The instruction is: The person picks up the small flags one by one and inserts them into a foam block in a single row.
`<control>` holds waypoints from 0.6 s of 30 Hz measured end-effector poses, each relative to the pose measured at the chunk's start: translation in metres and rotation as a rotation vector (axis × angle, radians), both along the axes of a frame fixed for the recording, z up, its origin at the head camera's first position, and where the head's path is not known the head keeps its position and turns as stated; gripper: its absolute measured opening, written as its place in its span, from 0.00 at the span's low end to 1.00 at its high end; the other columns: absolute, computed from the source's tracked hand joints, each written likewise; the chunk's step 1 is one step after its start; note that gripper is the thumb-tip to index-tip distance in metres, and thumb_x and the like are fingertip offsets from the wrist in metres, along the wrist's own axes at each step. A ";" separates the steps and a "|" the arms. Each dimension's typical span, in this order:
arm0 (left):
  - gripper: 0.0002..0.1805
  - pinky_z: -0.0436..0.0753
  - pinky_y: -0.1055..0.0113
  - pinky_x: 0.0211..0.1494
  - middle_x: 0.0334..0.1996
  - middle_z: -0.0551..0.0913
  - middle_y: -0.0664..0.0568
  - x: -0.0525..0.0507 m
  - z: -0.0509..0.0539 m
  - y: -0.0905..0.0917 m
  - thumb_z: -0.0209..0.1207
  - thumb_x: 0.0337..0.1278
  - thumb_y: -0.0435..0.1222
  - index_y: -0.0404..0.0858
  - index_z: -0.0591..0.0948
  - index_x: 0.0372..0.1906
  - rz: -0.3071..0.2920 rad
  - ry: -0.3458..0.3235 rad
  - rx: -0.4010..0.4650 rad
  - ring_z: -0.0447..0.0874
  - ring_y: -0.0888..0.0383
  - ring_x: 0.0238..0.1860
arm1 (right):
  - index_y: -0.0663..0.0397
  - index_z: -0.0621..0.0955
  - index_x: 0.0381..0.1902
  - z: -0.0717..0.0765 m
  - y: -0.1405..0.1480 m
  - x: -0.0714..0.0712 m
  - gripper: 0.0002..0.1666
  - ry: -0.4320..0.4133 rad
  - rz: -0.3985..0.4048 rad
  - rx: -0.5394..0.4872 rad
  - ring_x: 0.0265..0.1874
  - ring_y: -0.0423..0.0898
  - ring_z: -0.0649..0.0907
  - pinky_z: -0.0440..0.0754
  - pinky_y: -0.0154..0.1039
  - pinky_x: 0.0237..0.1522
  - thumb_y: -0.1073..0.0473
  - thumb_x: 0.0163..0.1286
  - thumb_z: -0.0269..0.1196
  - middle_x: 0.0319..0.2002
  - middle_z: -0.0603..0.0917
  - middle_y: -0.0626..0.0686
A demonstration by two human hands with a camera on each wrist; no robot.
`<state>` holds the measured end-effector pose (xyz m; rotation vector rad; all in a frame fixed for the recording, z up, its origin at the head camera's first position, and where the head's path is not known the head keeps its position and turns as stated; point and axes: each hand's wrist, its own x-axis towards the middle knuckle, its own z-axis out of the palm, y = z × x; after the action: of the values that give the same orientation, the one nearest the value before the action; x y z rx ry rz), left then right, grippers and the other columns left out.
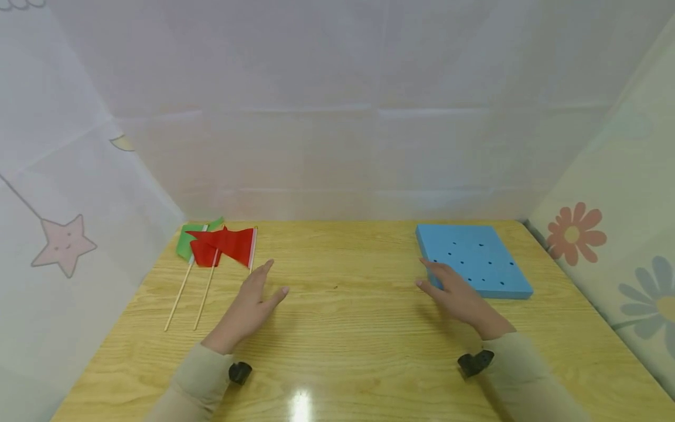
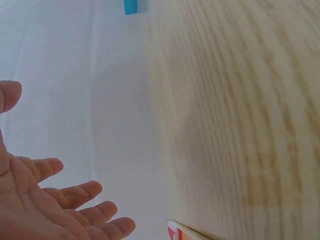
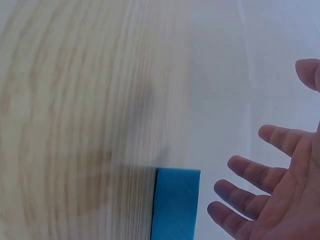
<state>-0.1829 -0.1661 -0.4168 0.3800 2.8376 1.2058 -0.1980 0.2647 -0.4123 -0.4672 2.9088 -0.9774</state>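
Three small flags lie at the table's back left: a green one (image 1: 185, 241), a dark red one (image 1: 204, 254) and a bright red one (image 1: 237, 244), on thin sticks. Just right of their sticks, the left hand (image 1: 245, 312) hovers with fingers extended, holding nothing; the left wrist view shows its palm (image 2: 30, 200) and spread fingers. A blue block (image 1: 466, 255) with several small holes lies at the back right. The right hand (image 1: 461, 298) is over its near left corner in the head view, fingers extended and nothing held; its palm (image 3: 300, 200) shows in the right wrist view.
The wooden table (image 1: 337, 328) runs back to a pale cloth (image 1: 337, 158). Printed cloths with a star (image 1: 67, 245) on the left and flowers (image 1: 572, 234) on the right stand along the sides. A dark band sits at each wrist.
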 end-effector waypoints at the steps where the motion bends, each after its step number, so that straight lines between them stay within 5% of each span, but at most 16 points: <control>1: 0.44 0.52 0.35 0.76 0.80 0.50 0.32 0.000 0.001 -0.001 0.54 0.78 0.50 0.31 0.49 0.82 0.005 0.003 0.004 0.45 0.32 0.79 | 0.65 0.59 0.80 0.000 0.002 0.000 0.42 0.004 -0.002 -0.005 0.73 0.75 0.59 0.59 0.75 0.66 0.43 0.82 0.53 0.74 0.60 0.74; 18: 0.38 0.61 0.35 0.73 0.75 0.59 0.30 -0.002 0.006 -0.025 0.54 0.79 0.43 0.29 0.53 0.80 0.147 -0.060 0.135 0.55 0.33 0.75 | 0.64 0.57 0.80 0.001 0.040 0.002 0.41 -0.037 -0.089 -0.070 0.71 0.76 0.60 0.62 0.77 0.62 0.44 0.83 0.52 0.74 0.60 0.75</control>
<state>-0.1850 -0.1910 -0.4103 0.1383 2.7841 1.4145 -0.1960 0.3046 -0.4109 -0.3208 2.8929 -1.0902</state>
